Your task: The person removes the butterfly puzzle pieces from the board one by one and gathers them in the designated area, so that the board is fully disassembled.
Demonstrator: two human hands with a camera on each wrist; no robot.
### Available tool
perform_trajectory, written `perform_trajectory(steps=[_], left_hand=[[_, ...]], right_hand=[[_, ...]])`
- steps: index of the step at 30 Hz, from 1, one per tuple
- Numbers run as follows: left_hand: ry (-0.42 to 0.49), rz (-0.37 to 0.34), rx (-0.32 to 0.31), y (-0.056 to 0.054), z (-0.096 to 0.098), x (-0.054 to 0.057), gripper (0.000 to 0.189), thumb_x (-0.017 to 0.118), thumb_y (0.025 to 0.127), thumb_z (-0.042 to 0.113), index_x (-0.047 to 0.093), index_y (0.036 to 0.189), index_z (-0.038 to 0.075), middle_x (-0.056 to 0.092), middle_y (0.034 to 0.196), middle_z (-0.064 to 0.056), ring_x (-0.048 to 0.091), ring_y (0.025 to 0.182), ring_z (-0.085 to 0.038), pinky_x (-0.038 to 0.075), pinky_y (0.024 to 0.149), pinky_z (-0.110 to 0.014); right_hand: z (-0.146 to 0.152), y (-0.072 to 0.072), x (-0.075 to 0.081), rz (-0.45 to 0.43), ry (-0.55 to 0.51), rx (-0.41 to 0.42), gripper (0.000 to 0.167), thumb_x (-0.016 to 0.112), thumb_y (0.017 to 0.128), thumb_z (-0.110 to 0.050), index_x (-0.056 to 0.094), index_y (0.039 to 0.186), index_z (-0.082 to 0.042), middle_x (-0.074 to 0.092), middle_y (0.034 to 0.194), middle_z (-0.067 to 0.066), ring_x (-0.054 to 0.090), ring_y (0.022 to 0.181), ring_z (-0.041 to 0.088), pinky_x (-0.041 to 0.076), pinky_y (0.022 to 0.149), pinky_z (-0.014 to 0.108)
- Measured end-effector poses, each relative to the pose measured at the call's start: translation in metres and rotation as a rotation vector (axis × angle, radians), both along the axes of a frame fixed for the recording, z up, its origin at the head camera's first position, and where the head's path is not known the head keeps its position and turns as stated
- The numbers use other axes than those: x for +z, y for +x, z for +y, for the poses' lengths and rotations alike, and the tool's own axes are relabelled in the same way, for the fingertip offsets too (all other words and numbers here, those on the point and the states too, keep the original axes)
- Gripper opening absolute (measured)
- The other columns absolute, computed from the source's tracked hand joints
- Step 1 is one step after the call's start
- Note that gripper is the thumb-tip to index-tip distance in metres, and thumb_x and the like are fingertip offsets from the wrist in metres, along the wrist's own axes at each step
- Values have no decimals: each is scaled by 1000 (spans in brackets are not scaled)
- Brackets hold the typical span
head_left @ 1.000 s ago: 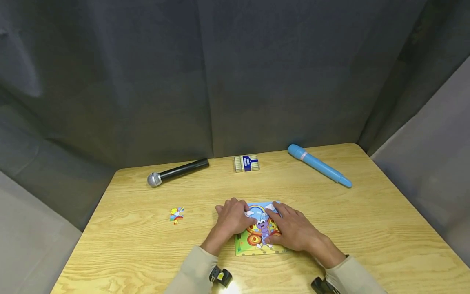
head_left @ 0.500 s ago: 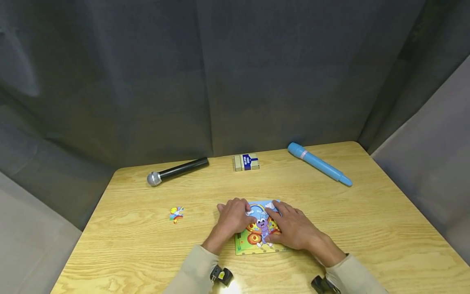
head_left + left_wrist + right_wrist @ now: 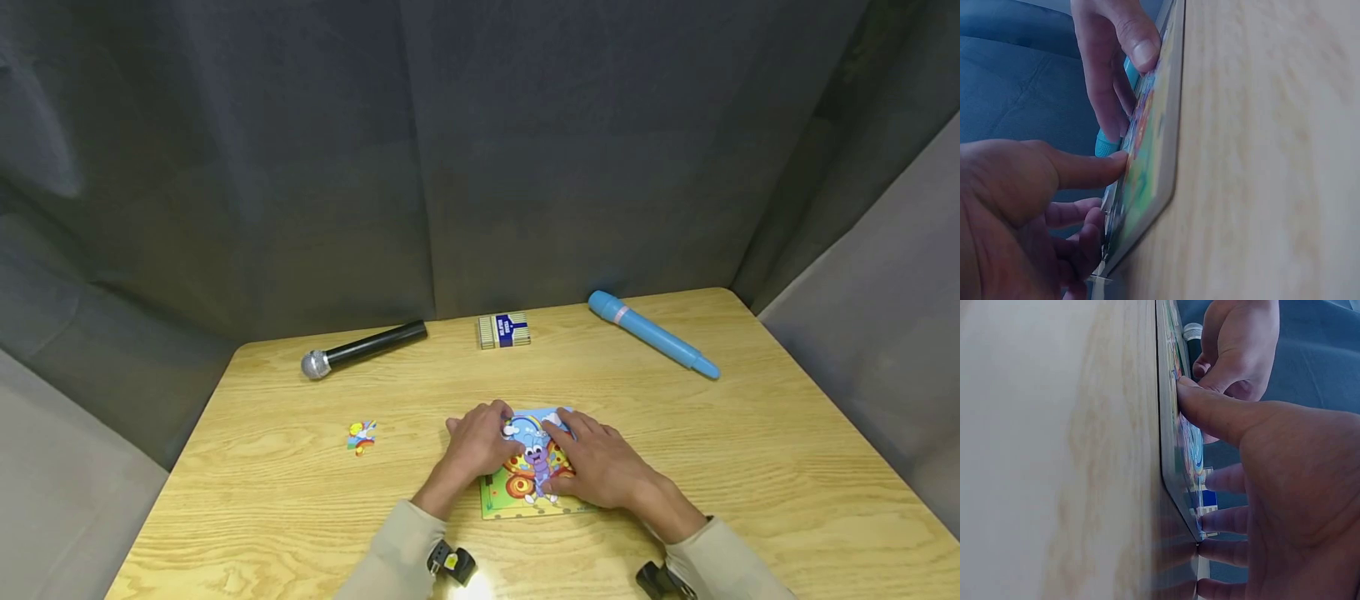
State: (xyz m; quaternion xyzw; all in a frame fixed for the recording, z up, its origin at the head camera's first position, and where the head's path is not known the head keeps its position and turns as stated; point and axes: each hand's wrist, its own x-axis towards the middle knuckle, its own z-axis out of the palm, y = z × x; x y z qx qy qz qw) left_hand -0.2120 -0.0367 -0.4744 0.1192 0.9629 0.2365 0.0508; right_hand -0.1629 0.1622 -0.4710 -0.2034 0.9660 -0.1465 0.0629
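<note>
A butterfly jigsaw puzzle in a flat board [image 3: 534, 467] lies on the table, partly hidden under both hands. My left hand [image 3: 472, 442] rests at its left side. In the left wrist view, that thumb [image 3: 1094, 169] presses on the picture while the bent fingers lie by the far left edge. My right hand [image 3: 603, 467] lies over the right part of the board. Its thumb [image 3: 1213, 409] touches the surface in the right wrist view, and its fingers extend to the far edge. A few loose puzzle pieces [image 3: 362, 436] lie apart, to the left.
Along the back of the table [image 3: 247, 500] are a black microphone [image 3: 367, 348], a clear box of thin sticks with a blue label [image 3: 504, 331] and a blue microphone-shaped object [image 3: 652, 335]. A dark curtain [image 3: 480, 167] hangs behind.
Very little differs. The left hand's fingers have shifted slightly at the board's upper left; the right hand and the loose pieces stay in place.
</note>
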Motion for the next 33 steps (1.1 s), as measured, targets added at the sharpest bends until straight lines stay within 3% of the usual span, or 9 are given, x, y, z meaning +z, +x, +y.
perform_trajectory(steps=[9, 16, 19, 24, 33], left_hand=[[-16, 42, -68, -2, -2, 2, 45, 81, 74, 34, 66, 114, 18, 61, 89, 4, 54, 78, -11, 31, 72, -34], [-107, 123, -109, -4, -5, 4, 41, 78, 76, 39, 68, 111, 19, 60, 88, 6, 54, 81, -12, 36, 71, -35], [-123, 157, -102, -5, -6, 6, 41, 78, 75, 40, 69, 110, 20, 62, 88, 6, 56, 84, -13, 37, 72, -37], [-104, 153, -95, -5, -14, 9, 43, 76, 76, 42, 69, 112, 21, 63, 90, 6, 57, 85, -13, 37, 74, -38], [-84, 155, -55, -8, -43, 10, 46, 78, 74, 45, 69, 112, 20, 64, 89, 5, 57, 84, -15, 36, 75, -40]], right_hand=[[1, -1, 1, 9, 26, -4, 91, 65, 80, -63, 41, 145, -4, 33, 154, 20, 33, 141, 40, 32, 106, 61], [1, -1, 2, 17, 27, 2, 90, 65, 80, -63, 42, 145, -5, 34, 154, 19, 33, 141, 39, 33, 106, 61], [1, -1, 1, 16, 19, 3, 89, 65, 81, -63, 42, 145, -5, 34, 154, 19, 33, 141, 39, 33, 105, 61], [0, -1, 1, 4, 17, 2, 90, 64, 81, -63, 42, 145, -4, 33, 154, 19, 33, 141, 39, 32, 106, 60], [0, 0, 1, 2, 11, 0, 90, 64, 81, -63, 42, 145, -5, 32, 154, 19, 32, 142, 39, 31, 107, 60]])
